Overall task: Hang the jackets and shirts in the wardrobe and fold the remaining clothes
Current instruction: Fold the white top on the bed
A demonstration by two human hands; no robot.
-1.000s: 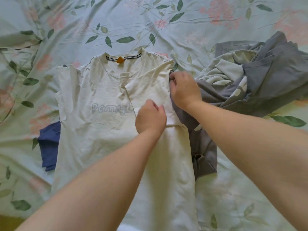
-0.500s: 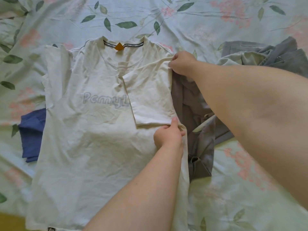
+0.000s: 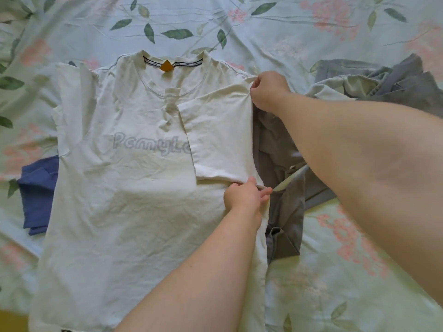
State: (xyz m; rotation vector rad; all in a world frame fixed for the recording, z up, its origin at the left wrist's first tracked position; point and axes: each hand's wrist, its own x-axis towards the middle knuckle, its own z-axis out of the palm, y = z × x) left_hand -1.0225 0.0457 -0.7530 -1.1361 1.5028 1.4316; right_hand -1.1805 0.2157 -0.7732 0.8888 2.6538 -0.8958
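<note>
A cream T-shirt (image 3: 134,207) with grey lettering lies face up on the bed, collar at the far side. Its right sleeve (image 3: 220,137) is folded inward over the chest. My right hand (image 3: 268,91) pinches the shirt's right shoulder at the top of the fold. My left hand (image 3: 244,196) pinches the shirt's right edge just below the sleeve hem. A grey garment (image 3: 282,168) lies crumpled under the shirt's right side.
A pile of grey and pale green clothes (image 3: 383,82) sits at the right. A blue garment (image 3: 38,195) pokes out from under the shirt's left side. The floral bedsheet (image 3: 239,27) covers the bed all around.
My left hand slid from the middle of the folded sleeve down to its lower right corner. My right hand moved up to the shoulder. The sleeve fold lies flatter.
</note>
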